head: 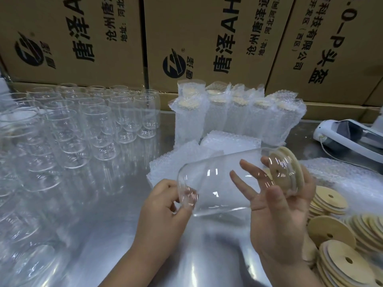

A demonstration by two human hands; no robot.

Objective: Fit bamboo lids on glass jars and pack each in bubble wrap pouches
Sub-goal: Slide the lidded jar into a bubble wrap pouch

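At mid-frame the glass jar [223,183] lies tilted, its long axis running lower left to upper right, bamboo lid [290,172] uppermost. The left hand [161,206] pinches its base. The right hand [279,220] clasps the lidded end, fingers spread behind, thumb in front. Flat pouches [228,141] lie just behind, loose lids [342,245] lower right.

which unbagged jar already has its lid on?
The jar tipped sideways between the left hand and right hand, bamboo lid fitted. The jars standing at left are lidless.
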